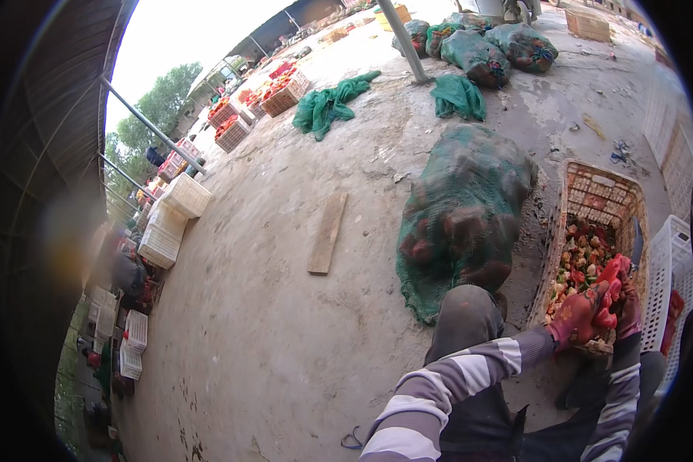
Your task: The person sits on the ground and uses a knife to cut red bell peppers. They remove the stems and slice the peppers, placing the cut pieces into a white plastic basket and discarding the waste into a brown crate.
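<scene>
Both of my hands wear patterned red gloves and are over the near end of a dirty plastic crate (560, 231). My left hand (577, 320) is closed on a bright red pepper (606, 315). On the other side of the pepper, my right hand (629, 309) grips it too, its fingers partly hidden. Cut pepper cores and scraps (577, 260) cover the crate's bottom. A grey-blue strip (637, 242), too unclear to name, is at the crate's right wall.
A filled green mesh sack (468, 213) lies left of the crate. White crates (664, 277) stand to the right. A wooden board (328, 234) lies on the concrete floor. Further off are a metal post (401, 40), more filled sacks (476, 58) and crates of red peppers (283, 95).
</scene>
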A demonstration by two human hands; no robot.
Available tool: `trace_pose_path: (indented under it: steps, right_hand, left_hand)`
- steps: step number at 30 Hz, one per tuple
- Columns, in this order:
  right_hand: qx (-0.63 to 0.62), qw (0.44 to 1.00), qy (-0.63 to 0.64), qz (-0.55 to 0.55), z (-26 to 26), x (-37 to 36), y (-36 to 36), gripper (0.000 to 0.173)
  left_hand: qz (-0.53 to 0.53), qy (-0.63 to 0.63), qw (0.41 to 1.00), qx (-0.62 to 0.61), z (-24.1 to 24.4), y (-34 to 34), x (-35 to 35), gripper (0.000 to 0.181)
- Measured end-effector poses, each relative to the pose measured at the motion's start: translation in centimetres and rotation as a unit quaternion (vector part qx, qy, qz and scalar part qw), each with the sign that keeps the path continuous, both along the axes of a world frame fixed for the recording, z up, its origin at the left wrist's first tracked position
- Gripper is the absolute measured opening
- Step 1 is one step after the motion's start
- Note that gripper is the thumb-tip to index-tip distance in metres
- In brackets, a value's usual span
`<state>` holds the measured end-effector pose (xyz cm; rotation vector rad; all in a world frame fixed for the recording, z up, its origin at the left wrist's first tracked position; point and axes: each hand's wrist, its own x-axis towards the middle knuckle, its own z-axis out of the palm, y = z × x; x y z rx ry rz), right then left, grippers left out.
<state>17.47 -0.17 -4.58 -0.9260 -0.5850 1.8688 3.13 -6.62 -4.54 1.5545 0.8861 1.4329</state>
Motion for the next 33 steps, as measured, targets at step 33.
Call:
trace_pose_path:
  steps: [33]
  right_hand:
    - [0.000, 0.982, -0.187, 0.008, 3.0, 2.3, -2.0, 0.032]
  left_hand:
    - [-0.035, -0.413, 0.853, -0.317, 0.9, 1.6, -3.8, 0.046]
